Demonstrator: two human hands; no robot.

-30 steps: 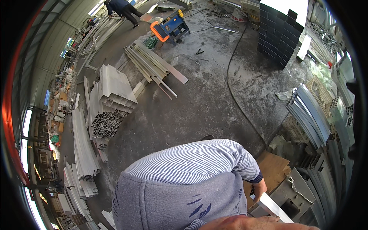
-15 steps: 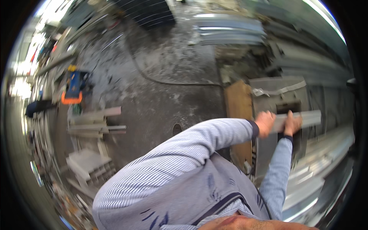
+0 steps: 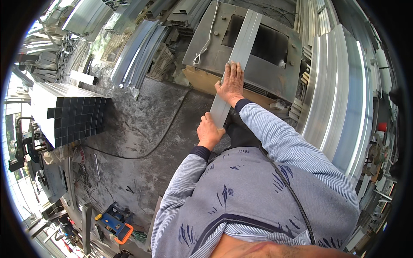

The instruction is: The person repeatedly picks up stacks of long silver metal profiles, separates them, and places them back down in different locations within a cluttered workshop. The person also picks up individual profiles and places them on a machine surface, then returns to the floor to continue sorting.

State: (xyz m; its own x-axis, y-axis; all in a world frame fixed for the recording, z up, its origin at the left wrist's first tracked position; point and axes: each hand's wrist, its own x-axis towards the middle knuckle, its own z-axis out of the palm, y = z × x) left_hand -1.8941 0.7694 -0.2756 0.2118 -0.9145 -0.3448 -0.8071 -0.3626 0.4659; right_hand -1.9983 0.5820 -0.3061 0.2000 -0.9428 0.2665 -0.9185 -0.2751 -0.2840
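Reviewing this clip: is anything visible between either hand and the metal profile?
Nothing visible is. The left hand holds the near end of the metal profile, and the right hand lies directly on it farther along. Beyond the right hand, the profile extends over the grey metal box.

Evenly bright, crisp centre — glare on stacked profiles (image 3: pixel 336 88), curved dark rim

Silver profile (image 3: pixel 242 49) — blue-striped sleeves (image 3: pixel 284 133)

No lettering, label, number or sign can be read — not on anything.
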